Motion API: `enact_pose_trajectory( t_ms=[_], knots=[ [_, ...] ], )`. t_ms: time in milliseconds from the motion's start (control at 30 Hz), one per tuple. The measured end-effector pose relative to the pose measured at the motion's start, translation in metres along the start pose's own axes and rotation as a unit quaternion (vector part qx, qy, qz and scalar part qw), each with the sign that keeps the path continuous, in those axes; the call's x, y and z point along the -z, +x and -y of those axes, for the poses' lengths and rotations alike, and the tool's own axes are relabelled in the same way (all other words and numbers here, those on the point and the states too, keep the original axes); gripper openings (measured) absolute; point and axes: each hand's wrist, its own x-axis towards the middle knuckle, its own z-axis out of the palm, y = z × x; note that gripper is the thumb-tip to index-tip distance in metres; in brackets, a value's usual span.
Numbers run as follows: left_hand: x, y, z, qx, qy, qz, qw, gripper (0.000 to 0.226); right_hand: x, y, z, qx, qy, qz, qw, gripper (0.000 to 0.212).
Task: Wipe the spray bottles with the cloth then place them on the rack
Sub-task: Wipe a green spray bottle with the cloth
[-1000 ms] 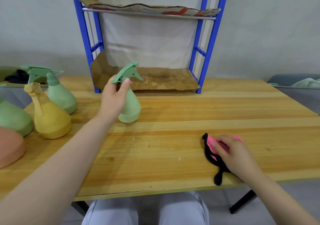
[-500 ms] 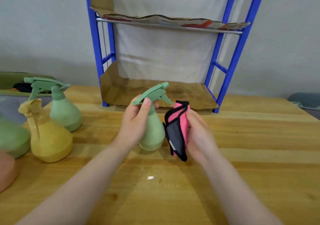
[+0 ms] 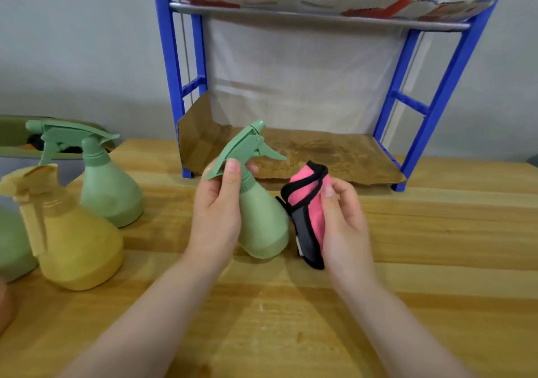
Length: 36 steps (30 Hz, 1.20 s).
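Table — perhaps four bottles.

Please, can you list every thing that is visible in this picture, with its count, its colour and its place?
held spray bottle: 1, light green, centre, in the left hand
cloth: 1, pink with black edge, in the right hand, beside that bottle
standing spray bottles: 2 fully seen, green and yellow, table left; more cut off at the left edge
rack: 1, blue, behind, cardboard-lined shelves
table: 1, wooden
hands: left, right
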Motion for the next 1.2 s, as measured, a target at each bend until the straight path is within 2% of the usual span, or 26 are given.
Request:
enact_pose_trajectory(
  t_ms=[67,167,233,333,467,600,733,833,933,1033,1133,1200],
  knots=[
    [-0.002,-0.001,-0.001,-0.001,-0.005,0.005,1.0,0.028,-0.003,-0.006,0.003,0.051,-0.003,-0.021,0.998,0.013],
    [-0.002,-0.002,0.0,0.008,-0.018,-0.005,1.0,0.024,-0.002,-0.007,0.012,0.091,0.068,-0.064,0.991,0.015],
    [-0.002,-0.003,0.001,0.011,-0.022,-0.003,1.0,0.026,0.0,-0.008,0.015,0.12,0.07,-0.05,0.989,0.017],
    [-0.006,-0.006,0.0,0.01,-0.02,0.013,1.0,0.027,-0.002,-0.012,0.008,0.149,-0.057,0.024,0.987,0.013],
    [-0.008,-0.013,-0.004,-0.004,-0.016,0.063,0.998,0.029,-0.004,-0.014,-0.003,0.153,-0.181,0.102,0.966,0.01],
    [-0.008,-0.017,-0.007,-0.001,-0.017,0.099,0.995,0.031,-0.004,-0.016,-0.008,0.155,-0.225,0.103,0.956,0.032],
    [-0.011,-0.021,-0.005,0.007,-0.001,0.114,0.993,0.036,-0.005,-0.018,-0.008,0.208,-0.302,0.133,0.921,0.045],
    [-0.013,-0.024,-0.004,-0.001,-0.001,0.113,0.994,0.039,-0.006,-0.018,-0.006,0.205,-0.329,0.136,0.912,0.053],
    [-0.014,-0.023,-0.008,0.017,-0.03,0.087,0.996,0.036,-0.006,-0.016,-0.006,0.176,-0.322,0.161,0.916,0.049],
    [-0.012,-0.017,-0.016,0.053,-0.1,0.027,0.993,0.034,-0.004,-0.013,-0.011,0.121,-0.289,0.172,0.934,0.044],
    [-0.006,-0.004,-0.026,0.07,-0.185,-0.046,0.979,0.028,-0.004,-0.014,-0.017,0.103,-0.238,0.168,0.951,0.045],
    [0.002,0.005,-0.028,0.077,-0.232,-0.089,0.966,0.032,-0.006,-0.016,-0.018,0.097,-0.211,0.184,0.955,0.048]
  ],
)
